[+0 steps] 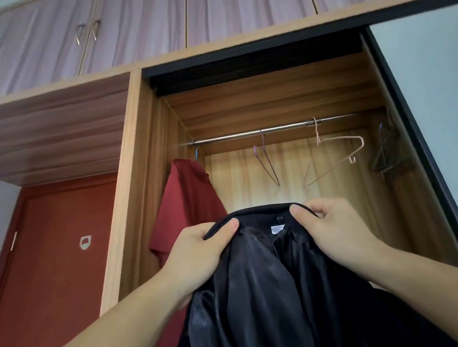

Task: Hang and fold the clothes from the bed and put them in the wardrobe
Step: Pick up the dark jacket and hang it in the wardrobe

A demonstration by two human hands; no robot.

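A black garment [268, 286] with shiny lining hangs in front of me, held up before the open wardrobe [140, 186]. My left hand [201, 251] grips its top edge on the left, thumb over the fabric. My right hand [330, 223] grips the same edge on the right. Behind the garment runs a metal rail [245, 134] across the wardrobe. A bare pink hanger [338, 154] and a thin purple hanger [266, 161] dangle from it. A red shirt [185, 209] hangs at the rail's left end.
Dark hangers [388, 152] bunch at the rail's right end. A sliding door [444, 111] with a black frame stands to the right. Upper cupboards [197, 8] run above. A red room door [50, 259] is at the left.
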